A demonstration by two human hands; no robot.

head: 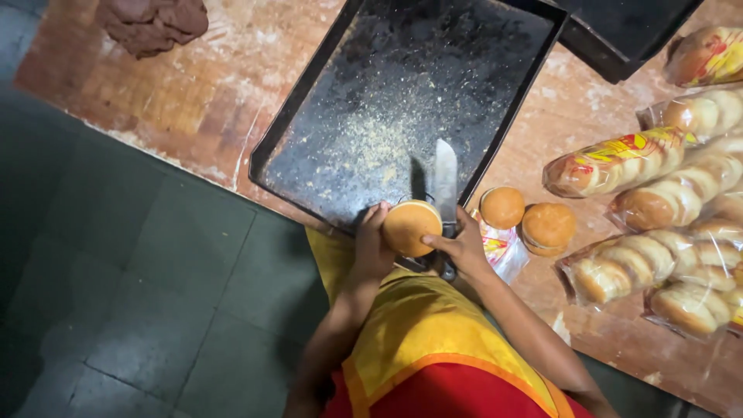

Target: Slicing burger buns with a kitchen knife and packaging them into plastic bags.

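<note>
We hold a round bun on edge at the near rim of a black tray, which is dusted with crumbs. Our left hand cups the bun's left side, fingers closed on it. Our right hand grips the dark handle of a knife, thumb pressed against the bun's right edge; the blade points away from us over the tray, just beside the bun. Two more buns sit on the wooden table to the right, on an opened wrapper. Bagged buns lie stacked further right. A lump of brown dough rests at the table's far left.
</note>
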